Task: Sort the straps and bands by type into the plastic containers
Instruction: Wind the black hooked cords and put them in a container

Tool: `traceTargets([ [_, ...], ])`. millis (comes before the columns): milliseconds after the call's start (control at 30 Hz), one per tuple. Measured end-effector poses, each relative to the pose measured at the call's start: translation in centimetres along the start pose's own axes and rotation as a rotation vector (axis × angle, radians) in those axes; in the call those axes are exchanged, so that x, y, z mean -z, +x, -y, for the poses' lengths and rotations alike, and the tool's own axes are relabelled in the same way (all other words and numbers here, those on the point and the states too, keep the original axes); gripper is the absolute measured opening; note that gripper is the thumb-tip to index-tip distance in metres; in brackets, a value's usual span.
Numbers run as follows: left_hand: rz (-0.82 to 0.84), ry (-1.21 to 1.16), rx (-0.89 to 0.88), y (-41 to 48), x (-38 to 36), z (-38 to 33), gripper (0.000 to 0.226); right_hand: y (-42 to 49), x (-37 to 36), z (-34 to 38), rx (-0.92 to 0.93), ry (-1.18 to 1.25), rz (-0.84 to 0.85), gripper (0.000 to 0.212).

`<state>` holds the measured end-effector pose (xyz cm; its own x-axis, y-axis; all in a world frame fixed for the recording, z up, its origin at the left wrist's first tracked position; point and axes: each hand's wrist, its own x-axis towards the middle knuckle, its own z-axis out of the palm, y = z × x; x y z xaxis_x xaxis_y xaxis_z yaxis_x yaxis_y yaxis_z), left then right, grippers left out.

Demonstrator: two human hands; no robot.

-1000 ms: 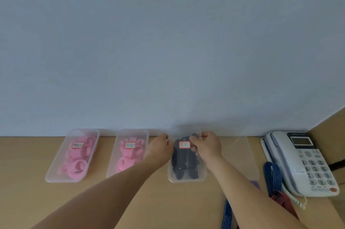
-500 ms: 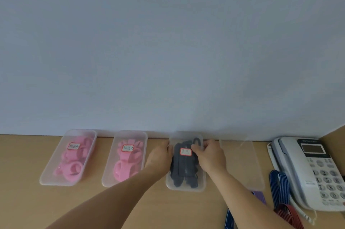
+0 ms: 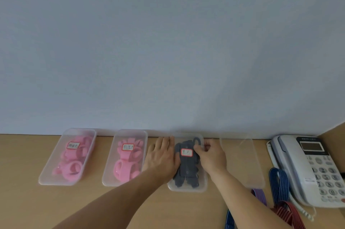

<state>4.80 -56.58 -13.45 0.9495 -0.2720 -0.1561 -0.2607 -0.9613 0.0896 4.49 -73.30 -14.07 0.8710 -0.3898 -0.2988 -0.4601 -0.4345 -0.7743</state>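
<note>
The left hand [image 3: 162, 156] lies flat with straight fingers against the left side of a clear plastic box [image 3: 187, 189], low in the middle of the frame. The right hand [image 3: 211, 156] rests on the box's right side, fingers bent, the tips on the lid beside a red-edged label [image 3: 186, 152]. I cannot tell if they pinch the lid or only press it. Dark straps [image 3: 186, 170] fill this box, under the lid.

To its left, a second box [image 3: 130, 133] holds pink bands [image 3: 125, 170]. Farther left, a third box [image 3: 80, 132] holds more pink bands [image 3: 73, 170]. Each of these two has a red-edged label on top. Just right of the right hand lies a clear box [image 3: 242, 163] with nothing showing through it.

All four boxes sit in a row on a wooden table [image 3: 22, 200], along a pale blue wall [image 3: 168, 42].

At the lower right lie loose straps: a blue striped strap [image 3: 278, 178], a purple strap [image 3: 258, 194], a red strap [image 3: 287, 213] and a blue strap [image 3: 229, 219] at the bottom edge. A white desk phone [image 3: 308, 169] stands at the right edge, just beside the blue striped strap.
</note>
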Motion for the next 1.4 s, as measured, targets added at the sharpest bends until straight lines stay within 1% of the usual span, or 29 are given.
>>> traceTargets([
  [133,0.038,0.157,-0.144,0.9,0.8,-1.2,0.060,0.1,0.1,0.2,-0.003,-0.028,-0.001,0.012],
  [200,0.074,0.102,-0.186,1.1,0.1,-2.2,0.061,0.2,0.2,0.3,-0.008,-0.041,0.009,0.013],
  [267,0.048,-0.019,-0.182,1.3,-1.2,-2.7,0.064,0.3,0.2,0.2,-0.015,-0.039,0.026,0.014],
  [333,-0.021,-0.028,-0.182,1.2,-2.2,-2.6,0.067,0.5,0.3,0.1,-0.015,-0.029,0.039,0.014],
  [400,-0.022,-0.009,-0.231,1.1,-2.3,-2.5,0.072,0.9,0.6,0.2,-0.010,-0.041,0.054,0.013],
  [467,0.057,0.011,-0.276,0.9,-2.0,-2.4,0.077,1.6,0.9,0.3,-0.028,-0.054,0.051,0.029],
  [500,0.056,0.024,-0.285,0.8,-1.6,-2.4,0.080,2.0,1.1,0.3,-0.037,-0.041,0.045,0.037],
  [567,0.054,0.049,-0.288,0.8,-1.3,-2.6,0.084,2.6,1.1,0.5,-0.044,-0.018,0.027,0.042],
  [700,0.070,0.053,-0.283,0.9,-1.5,-2.6,0.086,3.4,0.6,1.1,-0.020,-0.091,0.034,0.043],
  [900,0.098,0.044,-0.323,1.3,-1.7,-2.6,0.086,4.3,0.0,1.1,-0.080,-0.123,0.061,0.033],
  [967,0.087,0.039,-0.316,1.5,-1.5,-2.8,0.088,4.2,0.1,1.2,-0.075,-0.118,0.043,0.032],
  [1100,0.059,0.037,-0.302,1.5,-1.6,-3.0,0.090,3.7,0.3,1.2,-0.042,-0.187,0.053,0.032],
  [1200,0.062,0.031,-0.293,1.3,-1.9,-3.0,0.088,2.7,0.6,1.0,-0.039,-0.155,0.109,0.038],
  [1267,0.055,0.030,-0.289,1.3,-2.1,-2.9,0.083,1.8,0.8,0.6,-0.029,-0.179,0.137,0.043],
  [1400,0.056,0.026,-0.274,1.4,-2.1,-2.8,0.069,0.5,1.1,-0.3,0.007,-0.243,0.136,0.044],
])
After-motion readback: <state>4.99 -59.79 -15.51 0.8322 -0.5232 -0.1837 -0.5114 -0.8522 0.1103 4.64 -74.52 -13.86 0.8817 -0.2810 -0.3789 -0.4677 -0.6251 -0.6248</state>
